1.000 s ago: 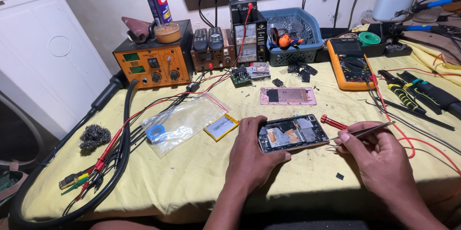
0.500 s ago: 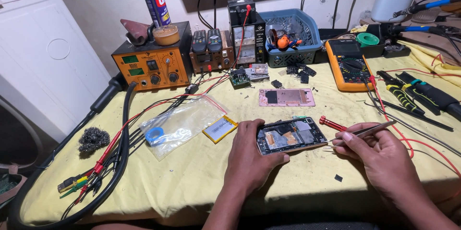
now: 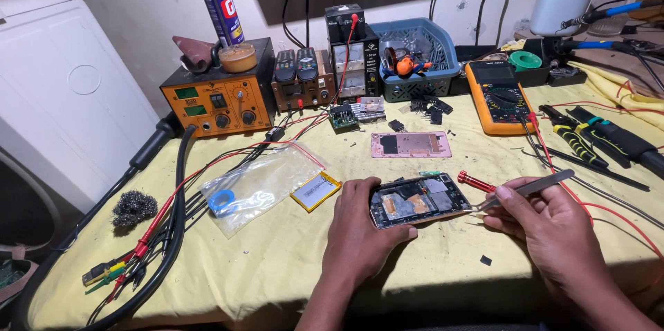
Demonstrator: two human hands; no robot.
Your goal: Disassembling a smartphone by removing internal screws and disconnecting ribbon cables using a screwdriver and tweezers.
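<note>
Yellow cloth: a pale yellow cloth-covered workbench (image 3: 290, 262) is carrying everything.
Phone: an opened black smartphone with exposed copper-coloured insides (image 3: 418, 199) is lying level just above the cloth at front centre.
Left hand: the left hand (image 3: 360, 234) is curling around the phone's left end, thumb on top, gripping it.
Right hand: the right hand (image 3: 546, 224) is pinching closed on slim steel tweezers (image 3: 527, 188), whose tip is touching the phone's right edge.
Screwdriver: a red-handled screwdriver (image 3: 474, 181) is lying just beside the tweezers.
Behind: a pink metal back plate (image 3: 411, 144) is resting beyond the phone; a flat yellow-edged battery (image 3: 315, 190) is sitting to its left, beside a clear plastic bag (image 3: 259, 182).
</note>
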